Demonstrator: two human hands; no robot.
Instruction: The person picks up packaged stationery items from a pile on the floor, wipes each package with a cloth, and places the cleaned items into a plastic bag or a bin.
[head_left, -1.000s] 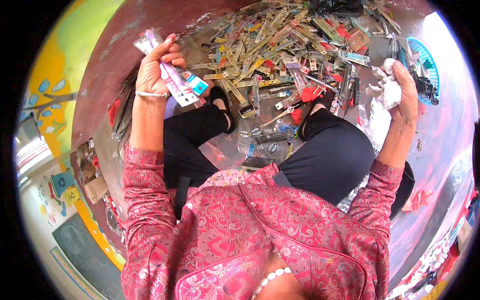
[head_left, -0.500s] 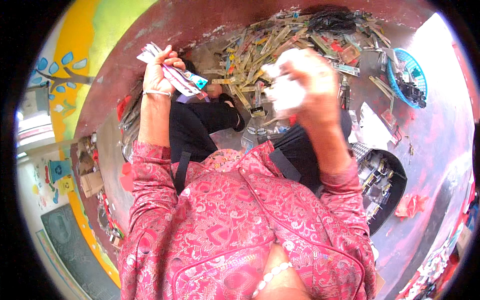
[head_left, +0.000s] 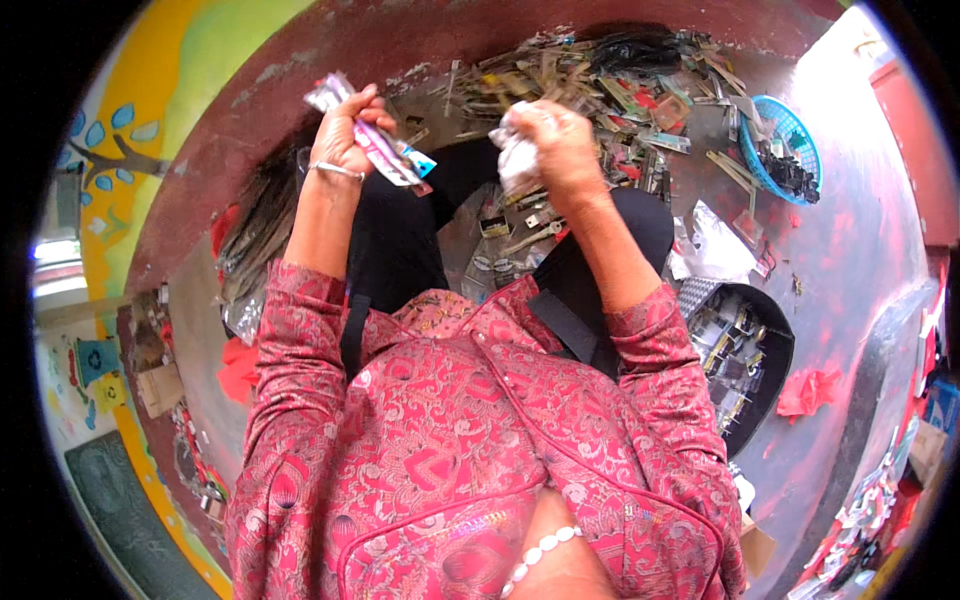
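My left hand (head_left: 346, 138), raised at the left, is closed round a bundle of thin flat packets (head_left: 385, 160). The packets are mostly white, pink and purple, with a blue piece at the lower end; their contents are unclear. To the right, at about the same height, my right hand (head_left: 565, 150) grips a crumpled whitish wad (head_left: 517, 166). Whether that is plastic film or cloth I cannot tell. A gap separates the two hands. Both are above my black-trousered legs (head_left: 395, 250), and the right-hand fingers are partly hidden by the back of the hand.
Flat strips and packaging scraps (head_left: 630, 100) lie heaped ahead. At the right stand a blue basket (head_left: 757, 165) with black pieces and a black container (head_left: 778, 385) of small metallic parts. A white bag (head_left: 718, 250), a red bag (head_left: 808, 392) and a dark stick-like bundle (head_left: 262, 235) lie around.
My right hand has come left and closer to my left hand, still with the whitish wad; its motion blur has lessened. The left hand has shifted slightly right with its packets.
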